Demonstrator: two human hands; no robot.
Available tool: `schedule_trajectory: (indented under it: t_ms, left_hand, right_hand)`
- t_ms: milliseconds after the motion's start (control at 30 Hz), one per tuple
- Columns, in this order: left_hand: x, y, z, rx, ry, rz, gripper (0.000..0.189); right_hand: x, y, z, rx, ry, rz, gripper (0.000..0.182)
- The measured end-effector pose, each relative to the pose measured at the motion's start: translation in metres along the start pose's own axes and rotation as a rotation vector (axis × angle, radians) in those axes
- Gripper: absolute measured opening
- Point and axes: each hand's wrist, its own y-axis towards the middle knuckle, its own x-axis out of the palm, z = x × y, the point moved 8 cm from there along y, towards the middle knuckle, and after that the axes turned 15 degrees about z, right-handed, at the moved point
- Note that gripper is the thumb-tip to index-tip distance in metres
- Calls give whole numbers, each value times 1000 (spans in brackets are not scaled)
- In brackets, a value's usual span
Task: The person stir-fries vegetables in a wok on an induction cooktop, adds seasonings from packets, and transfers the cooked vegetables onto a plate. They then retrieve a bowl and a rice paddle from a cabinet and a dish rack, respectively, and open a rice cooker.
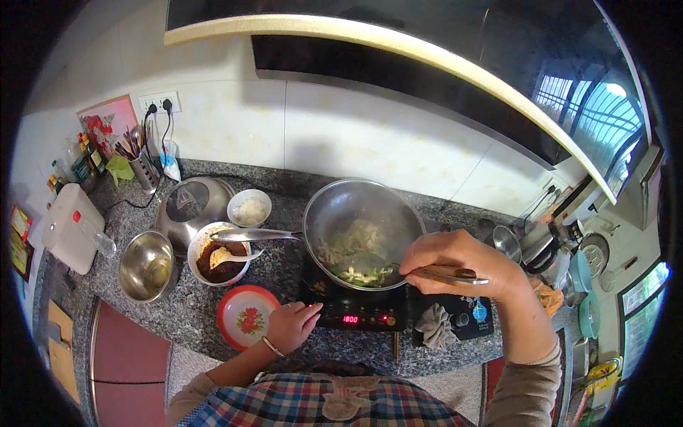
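My right hand point(453, 264) grips the metal handle of a cooking utensil point(472, 279) over the right rim of the wok. Its far end reaches down among the food, and its shape is partly hidden. In the steel wok point(331, 213) lie pale strips point(363, 237) and chopped green pieces point(368, 280). The wok sits on a black induction cooker point(320, 315) with a lit red display. My left hand point(293, 326) holds nothing; its fingertips are at the cooker's front left edge. Beside it is a red-rimmed plate point(235, 320) with a flower print.
Left of the wok stand a bowl of dark red sauce point(192, 261) with a white spoon point(240, 258), a small bowl of white grains point(249, 209), a steel bowl point(133, 267) and a domed lid point(213, 195). The wok handle point(256, 235) overhangs the sauce. A grey cloth point(436, 326) lies right.
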Motion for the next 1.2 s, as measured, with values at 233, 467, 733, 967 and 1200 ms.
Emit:
schedule_trajectory:
  t_ms: [233,467,733,967,1200]
  left_hand:
    - [2,8,16,50,-55,0,24]
    - [-2,1,9,6,-31,-35,23]
    - [-5,-4,2,3,-14,19,25]
    - [5,-2,15,27,-118,32,25]
    - [1,-6,20,48,-32,-70,27]
  right_hand:
    - [23,7,93,257,-8,212,17]
    - [24,8,130,-24,-383,393,20]
    - [29,-23,45,-60,-174,40,23]
    - [37,-38,43,-11,-58,31,17]
    - [58,-26,126,4,-311,440,26]
